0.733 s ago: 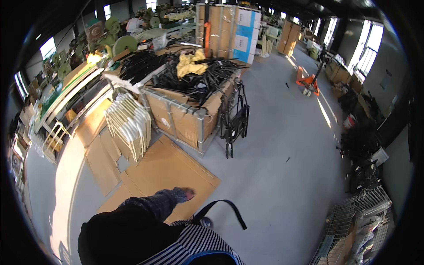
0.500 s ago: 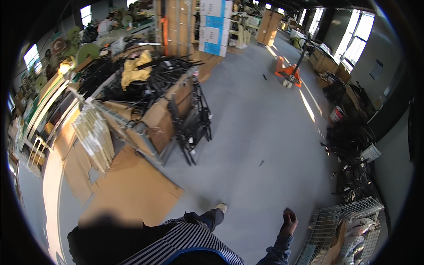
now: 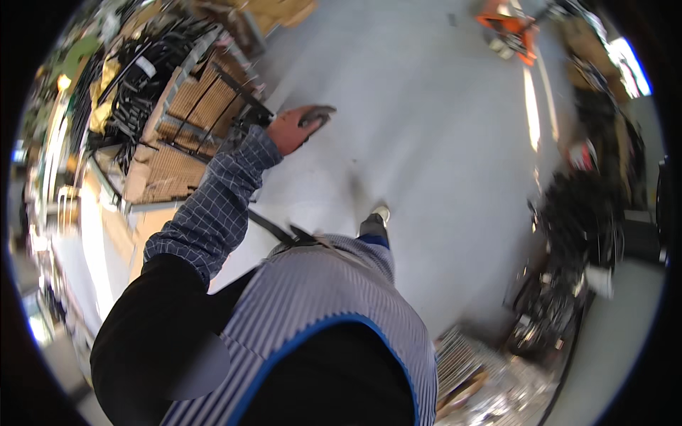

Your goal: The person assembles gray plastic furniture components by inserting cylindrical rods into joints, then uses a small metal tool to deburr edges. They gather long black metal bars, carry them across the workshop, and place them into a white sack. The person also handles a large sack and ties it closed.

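My left hand [image 3: 290,129] is stretched out ahead at the end of a checked sleeve [image 3: 224,188]. Its fingers curve loosely apart from the thumb. Their ends look dark and blurred, and I can make out nothing held in them. Just left of the hand, black metal frames [image 3: 238,96] lean against a cardboard-lined bin [image 3: 186,106]; hand and frames overlap in the view, and whether they touch I cannot tell. Black strips [image 3: 142,78] and yellow material [image 3: 105,92] fill the bin. My right hand is out of view.
An orange pallet truck [image 3: 511,32] stands on the grey floor [image 3: 426,142] at the far right. Dark bundles [image 3: 579,213] line the right wall. A wire basket [image 3: 462,366] with clear plastic is at the lower right. Flat cardboard [image 3: 153,224] lies by the bin.
The view has tipped down and moved forward, so the bin and pallet truck sit higher. My left arm has swung into view; my right hand has left it.
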### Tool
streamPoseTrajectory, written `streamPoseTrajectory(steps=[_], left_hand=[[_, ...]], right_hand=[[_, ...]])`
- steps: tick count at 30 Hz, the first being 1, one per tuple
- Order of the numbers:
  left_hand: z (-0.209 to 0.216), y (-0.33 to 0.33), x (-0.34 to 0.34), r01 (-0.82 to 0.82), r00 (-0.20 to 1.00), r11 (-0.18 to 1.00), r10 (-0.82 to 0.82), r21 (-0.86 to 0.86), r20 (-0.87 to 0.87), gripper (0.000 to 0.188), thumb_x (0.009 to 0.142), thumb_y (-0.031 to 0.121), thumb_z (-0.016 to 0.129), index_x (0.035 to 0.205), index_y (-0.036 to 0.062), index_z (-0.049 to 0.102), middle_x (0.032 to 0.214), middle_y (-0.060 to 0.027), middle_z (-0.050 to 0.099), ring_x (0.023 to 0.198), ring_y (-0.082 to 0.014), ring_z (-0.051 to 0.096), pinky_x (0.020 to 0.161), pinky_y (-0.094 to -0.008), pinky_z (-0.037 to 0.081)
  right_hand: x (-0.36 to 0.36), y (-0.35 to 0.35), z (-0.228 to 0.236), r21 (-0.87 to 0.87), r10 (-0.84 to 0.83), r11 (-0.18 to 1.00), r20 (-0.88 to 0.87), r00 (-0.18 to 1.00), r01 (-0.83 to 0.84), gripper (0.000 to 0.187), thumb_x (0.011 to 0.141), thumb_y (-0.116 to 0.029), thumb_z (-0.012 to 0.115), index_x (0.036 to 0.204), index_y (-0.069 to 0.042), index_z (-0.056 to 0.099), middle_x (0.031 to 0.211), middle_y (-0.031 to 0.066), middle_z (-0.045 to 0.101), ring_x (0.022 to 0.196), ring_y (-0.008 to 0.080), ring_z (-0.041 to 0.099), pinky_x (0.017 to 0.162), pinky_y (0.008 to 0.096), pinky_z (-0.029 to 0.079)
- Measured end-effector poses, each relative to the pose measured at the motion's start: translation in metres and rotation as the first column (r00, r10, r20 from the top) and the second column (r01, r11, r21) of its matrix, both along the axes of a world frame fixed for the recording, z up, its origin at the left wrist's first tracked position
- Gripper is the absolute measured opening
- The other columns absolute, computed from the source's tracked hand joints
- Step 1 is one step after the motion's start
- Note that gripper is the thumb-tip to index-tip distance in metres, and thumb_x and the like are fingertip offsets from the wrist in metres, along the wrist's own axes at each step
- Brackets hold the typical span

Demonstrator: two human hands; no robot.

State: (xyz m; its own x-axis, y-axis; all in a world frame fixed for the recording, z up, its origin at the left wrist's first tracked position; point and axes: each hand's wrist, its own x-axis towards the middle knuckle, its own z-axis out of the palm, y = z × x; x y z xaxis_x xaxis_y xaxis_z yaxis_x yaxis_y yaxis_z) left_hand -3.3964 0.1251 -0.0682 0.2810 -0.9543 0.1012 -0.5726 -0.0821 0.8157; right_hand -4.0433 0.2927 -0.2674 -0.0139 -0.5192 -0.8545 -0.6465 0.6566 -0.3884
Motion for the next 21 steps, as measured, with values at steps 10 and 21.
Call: streamPoseTrajectory(steps=[10,21], left_hand=[[0.007,-0.169,0.102,-0.558,0.737,0.596,0.676,0.577,0.014,0.036,0.094,0.026,0.063,0.122,0.0031,0.065,0.113,-0.0143,0.070,0.106,-0.0259,0.066,0.094,-0.0352,0.049],[0.025,-0.732,0.297,0.493,0.833,0.772,-0.285,0.401,-0.475,0.059,0.075,0.020,0.072,0.132,0.0132,0.060,0.133,-0.0142,0.057,0.128,-0.0317,0.049,0.113,-0.0413,0.038]], right_hand=[[0.142,-0.798,0.161,-0.463,0.048,0.865,0.456,0.889,0.191,0.023,0.097,-0.017,0.059,0.111,-0.001,0.065,0.107,0.0079,0.066,0.101,0.0183,0.063,0.092,0.0345,0.052],[0.358,-1.077,0.146,0.002,0.374,0.927,-0.107,0.921,-0.376,0.024,0.100,-0.021,0.057,0.107,0.000,0.066,0.097,0.0090,0.069,0.089,0.0152,0.063,0.082,0.0292,0.051]])
